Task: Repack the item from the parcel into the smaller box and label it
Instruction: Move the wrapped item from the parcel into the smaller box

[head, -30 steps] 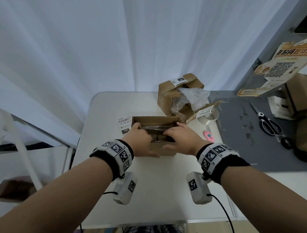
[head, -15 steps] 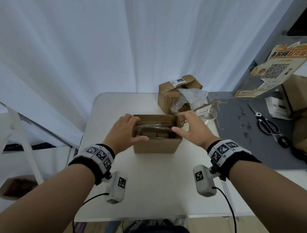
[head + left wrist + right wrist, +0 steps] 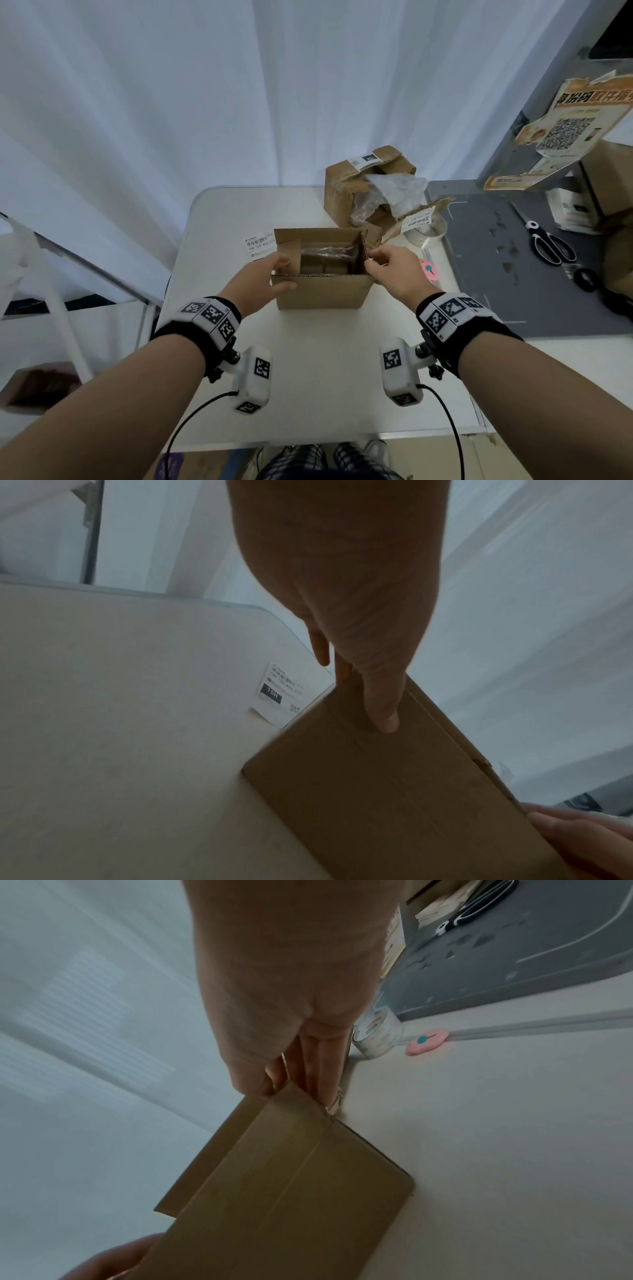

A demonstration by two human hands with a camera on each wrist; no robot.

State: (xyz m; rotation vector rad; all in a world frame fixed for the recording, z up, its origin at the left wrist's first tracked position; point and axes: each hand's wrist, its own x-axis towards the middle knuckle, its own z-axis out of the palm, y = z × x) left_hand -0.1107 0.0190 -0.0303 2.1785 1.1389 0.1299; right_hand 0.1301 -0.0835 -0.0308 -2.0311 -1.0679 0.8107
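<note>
The small box (image 3: 323,270) stands open on the white counter (image 3: 308,377), between the two hands. The left hand (image 3: 262,286) is at its left end, thumb lying along the front wall and fingers reaching over the left flap (image 3: 289,248); the fingers look nearly straight, and the left wrist view shows the thumb (image 3: 382,704) flat on the cardboard. The right hand (image 3: 390,272) is at the right end, pinching the top edge of the right flap (image 3: 365,251) between thumb and curled fingers. The item (image 3: 327,255), wrapped in clear film, lies inside the box, low between the hands; its lower part is hidden by the front wall and its shape is hard to make out. The label (image 3: 259,244) lies flat on the counter just left of the box, its right edge hidden behind the box and the left hand. The parcel (image 3: 363,192) sits behind the box to the right, torn open, with crumpled plastic (image 3: 394,192) spilling out. A tape roll (image 3: 426,231) is partly hidden behind the parcel's flap. A pink cutter (image 3: 428,270) lies just right of the right hand. Scissors (image 3: 548,243) lie well apart on the grey mat (image 3: 496,274).
</note>
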